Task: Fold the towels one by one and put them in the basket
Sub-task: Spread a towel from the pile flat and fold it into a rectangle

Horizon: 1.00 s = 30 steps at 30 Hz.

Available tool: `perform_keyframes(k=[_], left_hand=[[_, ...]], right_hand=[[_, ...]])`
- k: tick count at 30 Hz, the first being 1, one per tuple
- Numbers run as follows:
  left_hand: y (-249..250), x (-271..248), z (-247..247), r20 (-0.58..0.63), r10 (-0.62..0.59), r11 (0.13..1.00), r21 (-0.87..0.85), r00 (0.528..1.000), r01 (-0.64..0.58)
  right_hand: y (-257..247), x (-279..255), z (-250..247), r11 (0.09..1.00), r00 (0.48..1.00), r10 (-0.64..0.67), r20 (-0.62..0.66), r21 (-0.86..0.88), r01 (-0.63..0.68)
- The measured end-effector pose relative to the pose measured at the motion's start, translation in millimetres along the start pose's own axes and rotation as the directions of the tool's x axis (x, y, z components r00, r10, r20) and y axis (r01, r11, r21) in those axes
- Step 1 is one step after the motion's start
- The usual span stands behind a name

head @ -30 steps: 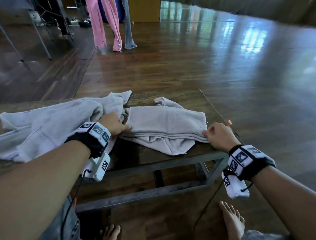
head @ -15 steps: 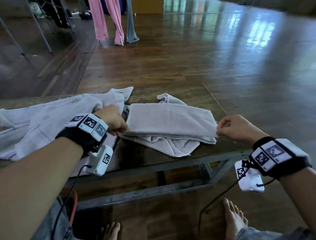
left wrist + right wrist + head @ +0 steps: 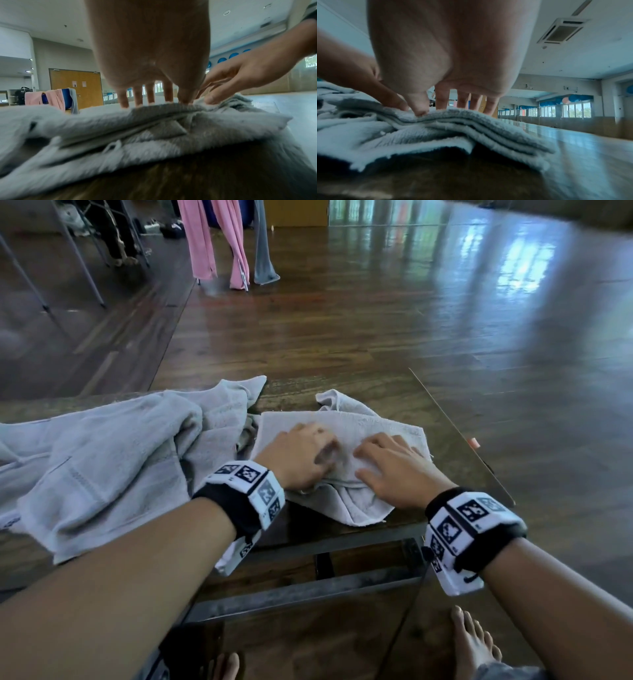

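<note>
A light grey towel (image 3: 363,419), folded into a small thick stack, lies on the dark wooden table (image 3: 394,392). My left hand (image 3: 301,455) and right hand (image 3: 390,465) lie side by side on top of it, fingers straight and pressing down. The left wrist view shows the left fingertips (image 3: 137,102) standing on the towel (image 3: 154,121), with the right hand (image 3: 240,78) touching beside them. From the right wrist, my right hand (image 3: 453,102) presses its fingertips into the layered towel edge (image 3: 471,125). No basket is in view.
A heap of unfolded grey towels (image 3: 113,460) covers the table's left part, right against the folded one. The table's right edge (image 3: 462,436) is close by, with a small orange thing (image 3: 474,442) on it. Pink and grey cloths (image 3: 219,241) hang at the back. My bare foot (image 3: 474,642) is below.
The right hand brought the towel's right end over to the left, so the towel is narrower. Both hands let go of its ends and now press flat on top.
</note>
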<state>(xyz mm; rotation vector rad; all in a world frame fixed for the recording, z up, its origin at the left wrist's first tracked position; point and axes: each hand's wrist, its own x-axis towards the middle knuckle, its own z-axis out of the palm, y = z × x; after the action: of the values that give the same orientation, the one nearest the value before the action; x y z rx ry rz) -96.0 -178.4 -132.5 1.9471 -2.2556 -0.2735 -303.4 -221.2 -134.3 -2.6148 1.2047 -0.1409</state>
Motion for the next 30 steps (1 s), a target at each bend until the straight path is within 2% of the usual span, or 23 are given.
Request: perform_keyframes(k=[2,6,8,10,12,14,20,30], left_hand=[[4,7,-1,0.042,-0.062,0.998,0.031,0.997,0.061],[13,17,4,-0.135,-0.069,0.998,-0.017,0.988,0.067],[11,18,16,-0.099,-0.066,0.998,-0.003,0.993,0.066],[4,17,27,0.033,-0.084,0.996,-0.036,0.996,0.086],[-7,17,34,0.128,-0.093,0.994,-0.045,0.987,0.1],[-16,18,37,0.164,-0.094,0.994,-0.044,0.982,0.103],[-26,15,34,0.252,-0.178,0.981,-0.027,0.951,0.191],[-37,1,20,0.306,-0.378,0.916,-0.015,0.874,0.402]], right_hand=[[-2,8,2,0.999,1.0,0.009,-0.029,-0.042,-0.011],[-5,25,4,0.999,0.979,-0.02,-0.205,0.022,0.025],[-4,31,11,0.999,0.988,-0.034,-0.148,0.022,0.037],[-2,37,21,1.0,1.0,-0.008,-0.006,0.025,0.008],[2,41,29,0.999,0.993,0.028,0.112,0.03,-0.032],[9,44,32,0.999,0.986,0.033,0.163,0.032,-0.039],[28,40,32,0.994,0.981,0.065,0.183,0.075,-0.08],[38,31,29,0.959,0.95,0.229,0.212,0.118,-0.258]])
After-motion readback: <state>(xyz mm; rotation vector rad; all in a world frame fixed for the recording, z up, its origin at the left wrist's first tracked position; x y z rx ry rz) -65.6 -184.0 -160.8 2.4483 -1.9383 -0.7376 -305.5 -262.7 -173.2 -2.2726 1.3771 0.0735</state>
